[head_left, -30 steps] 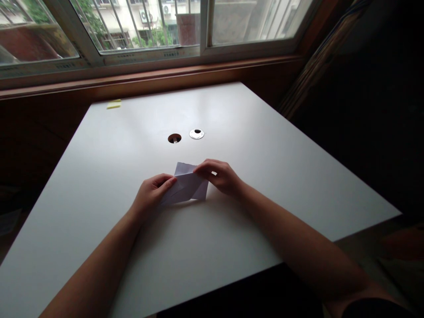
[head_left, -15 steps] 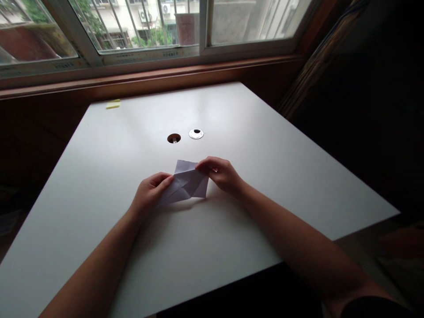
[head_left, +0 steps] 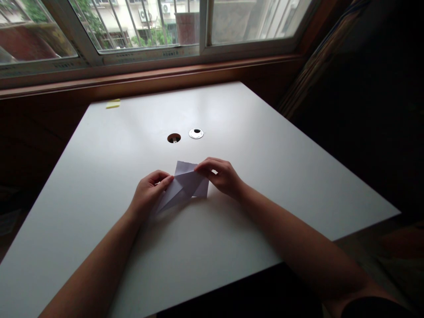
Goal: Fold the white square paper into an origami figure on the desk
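Note:
A folded sheet of pale paper (head_left: 185,184) is held between my two hands, just over the white table (head_left: 212,247). Creases and overlapping flaps show on it. My left hand (head_left: 149,190) pinches its left edge between thumb and fingers. At the upper right edge, my right hand (head_left: 221,174) grips the paper with thumb and fingertips. One corner points down toward me, and another flap stands out at the far side. The fingers behind the sheet are partly hidden.
Beyond the paper, the tabletop has a round cable hole (head_left: 174,138) and a round metal-looking cover (head_left: 196,133). A yellow sticky-note pad (head_left: 113,104) lies at the far left edge. A barred window (head_left: 149,26) stands behind the table.
The paper's front flap has tilted, so its lower left corner now hangs further down and a sharper crease shows. Both hands keep their grip and have barely shifted.

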The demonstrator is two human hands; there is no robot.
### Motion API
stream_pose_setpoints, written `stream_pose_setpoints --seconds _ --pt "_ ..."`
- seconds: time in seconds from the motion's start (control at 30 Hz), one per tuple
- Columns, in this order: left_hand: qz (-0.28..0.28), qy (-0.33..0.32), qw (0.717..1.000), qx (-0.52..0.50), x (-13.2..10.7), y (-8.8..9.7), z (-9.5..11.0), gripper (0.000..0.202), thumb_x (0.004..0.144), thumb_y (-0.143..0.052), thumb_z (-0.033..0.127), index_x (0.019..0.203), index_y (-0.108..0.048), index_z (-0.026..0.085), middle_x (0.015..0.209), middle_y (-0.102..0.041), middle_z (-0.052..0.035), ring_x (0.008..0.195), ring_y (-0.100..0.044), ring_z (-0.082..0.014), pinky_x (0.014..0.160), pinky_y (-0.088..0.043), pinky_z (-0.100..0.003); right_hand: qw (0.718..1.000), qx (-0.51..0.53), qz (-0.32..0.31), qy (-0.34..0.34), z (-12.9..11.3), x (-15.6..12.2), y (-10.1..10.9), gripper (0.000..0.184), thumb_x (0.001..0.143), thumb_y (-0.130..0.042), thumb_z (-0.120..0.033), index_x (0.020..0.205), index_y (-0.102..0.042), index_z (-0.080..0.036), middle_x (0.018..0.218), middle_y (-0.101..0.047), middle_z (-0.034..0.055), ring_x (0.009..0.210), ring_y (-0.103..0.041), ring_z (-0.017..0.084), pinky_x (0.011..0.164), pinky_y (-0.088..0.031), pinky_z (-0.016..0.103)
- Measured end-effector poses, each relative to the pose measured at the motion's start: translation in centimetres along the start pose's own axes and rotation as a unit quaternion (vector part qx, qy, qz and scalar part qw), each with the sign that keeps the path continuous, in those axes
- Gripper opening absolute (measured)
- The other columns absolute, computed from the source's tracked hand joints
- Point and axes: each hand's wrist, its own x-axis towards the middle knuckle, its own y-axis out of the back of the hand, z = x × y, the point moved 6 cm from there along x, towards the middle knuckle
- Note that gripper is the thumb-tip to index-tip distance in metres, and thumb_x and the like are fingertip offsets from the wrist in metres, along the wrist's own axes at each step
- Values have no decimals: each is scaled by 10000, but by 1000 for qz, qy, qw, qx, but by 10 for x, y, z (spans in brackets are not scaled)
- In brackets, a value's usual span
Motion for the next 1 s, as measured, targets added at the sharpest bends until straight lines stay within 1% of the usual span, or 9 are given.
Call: stream_pose_setpoints --seconds 0.1,0.17,0.3,0.37,0.47,0.57,0.73,0.83,1.0 --pt "4 20 1000 0 1 0 -2 355 786 -715 514 838 -701 164 735 -657 -15 669 -561 -135 597 -410 -212 1000 -5 5 8 -2 0 0 118 950 -577 -223 975 -693 -231 919 -691 32 834 -647 149 741 -530 293" --pt "8 28 1000 0 1 -1 -3 373 777 -718 527 858 -712 162 763 -679 -27 687 -581 -149 610 -425 -223 1000 -8 10 12 -3 0 0 122 952 -573 -221 976 -692 -234 920 -691 32 834 -648 148 739 -531 291" --pt "0 22 1000 14 1 -2 -3 394 778 -711 544 870 -732 161 816 -712 -45 737 -611 -172 656 -447 -241 999 -16 29 15 -5 0 3 132 951 -568 -210 981 -693 -242 917 -692 31 833 -648 149 730 -532 292" --pt "-8 20 999 28 1 -2 -3 397 788 -699 549 871 -740 164 820 -718 -44 744 -614 -175 657 -443 -240 999 -16 38 13 -5 0 5 137 950 -567 -206 982 -694 -246 922 -693 30 840 -648 151 732 -536 295" --pt "-7 19 999 46 0 -2 -2 393 802 -683 552 874 -747 171 819 -721 -38 746 -615 -173 648 -437 -232 999 -13 53 4 -5 0 7 137 943 -570 -197 962 -698 -242 913 -695 27 838 -646 154 731 -534 298" --pt "-13 12 998 56 1 -2 -2 391 815 -667 553 878 -741 174 819 -721 -32 743 -615 -169 640 -436 -227 996 -10 90 -19 1 -1 12 129 925 -587 -179 940 -703 -232 902 -698 22 835 -643 158 736 -523 304" --pt "-42 -14 997 64 1 -5 -1 398 849 -626 553 874 -716 165 779 -702 -32 720 -620 -166 642 -453 -230 984 11 160 -80 20 -5 23 119 897 -610 -191 947 -711 -229 928 -711 21 878 -648 179 790 -522 332" --pt "-54 -11 998 37 0 -6 -1 391 869 -608 541 882 -706 162 746 -705 -41 708 -644 -173 656 -485 -242 978 21 177 -108 29 -6 25 111 888 -619 -225 945 -714 -227 937 -716 25 891 -652 189 811 -525 343" --pt "-41 -11 999 12 -1 -5 -1 362 871 -624 511 876 -702 158 731 -718 -50 678 -663 -167 660 -515 -252 973 22 189 -131 36 -6 28 119 878 -631 -276 940 -717 -223 946 -723 28 907 -657 200 833 -528 356"
